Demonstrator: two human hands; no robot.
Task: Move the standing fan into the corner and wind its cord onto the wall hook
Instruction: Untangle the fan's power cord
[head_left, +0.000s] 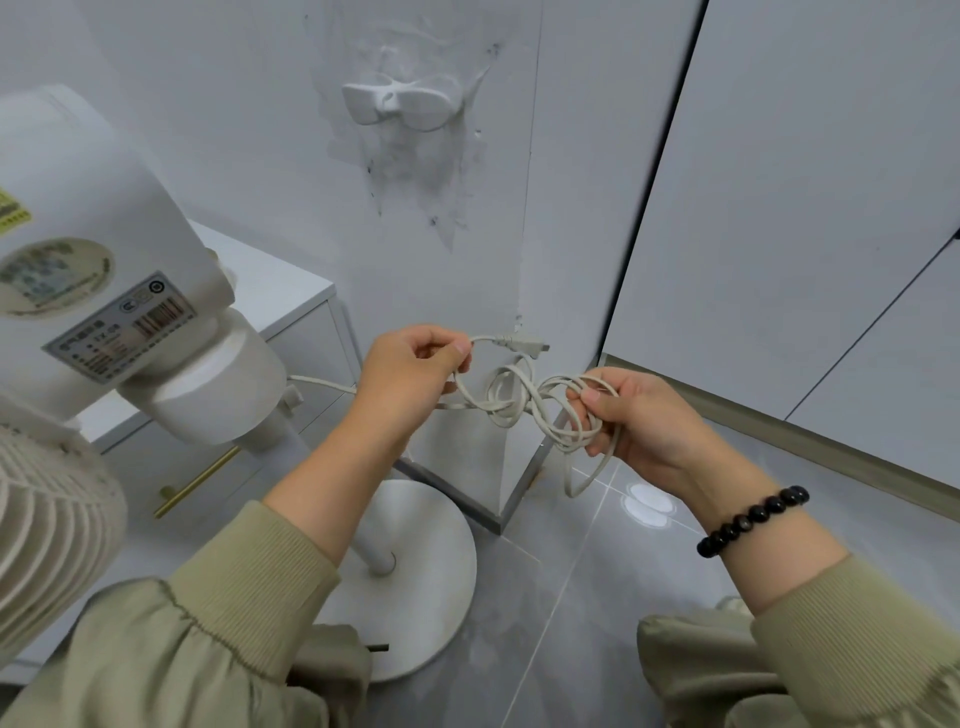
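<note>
The white standing fan (130, 291) fills the left, its round base (421, 582) on the grey floor by the wall corner. Its pale cord (511, 397) runs from the fan's neck and lies looped and tangled between my hands. My left hand (410, 374) pinches the cord just behind the plug (524, 344), which points right. My right hand (639, 415) grips a bundle of several loops, one loop hanging below it. The white double-armed wall hook (400, 104) sits high on the wall above my hands, bare.
A white drawer cabinet (291, 306) with a brass handle stands behind the fan on the left. White cupboard doors (805, 208) run along the right. The wall around the hook is scuffed and patched.
</note>
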